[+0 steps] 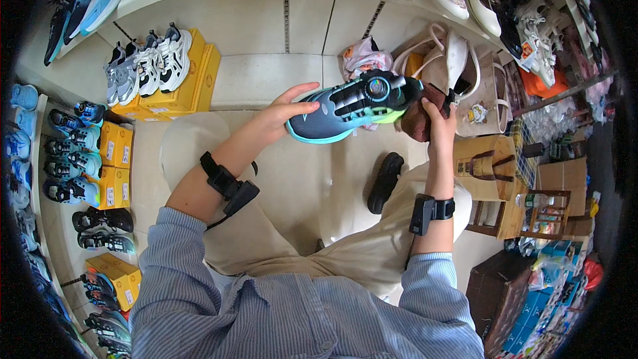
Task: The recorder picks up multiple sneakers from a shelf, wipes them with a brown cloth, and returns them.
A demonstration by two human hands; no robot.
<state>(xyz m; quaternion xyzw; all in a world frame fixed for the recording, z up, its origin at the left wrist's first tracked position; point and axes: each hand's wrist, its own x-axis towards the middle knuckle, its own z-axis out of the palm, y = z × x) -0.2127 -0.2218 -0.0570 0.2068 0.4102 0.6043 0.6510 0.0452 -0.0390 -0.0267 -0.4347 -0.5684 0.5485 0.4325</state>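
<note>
I have the left hand (pixel 276 119) clamped on the toe of a dark blue shoe (pixel 320 118); my right hand (pixel 440 117) grips a brown cloth (pixel 415 123) at the heel end; the shoe lies sideways between both hands, above the pale floor (pixel 339 183)

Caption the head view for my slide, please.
Left hand holding a blue sneaker, right hand holding brown cloth at its heel.

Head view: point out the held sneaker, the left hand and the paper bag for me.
Held sneaker (pixel 347 101): head view, on the side of its upper.
Left hand (pixel 280 116): head view, on its back.
Paper bag (pixel 476 181): head view, on its front face.
</note>
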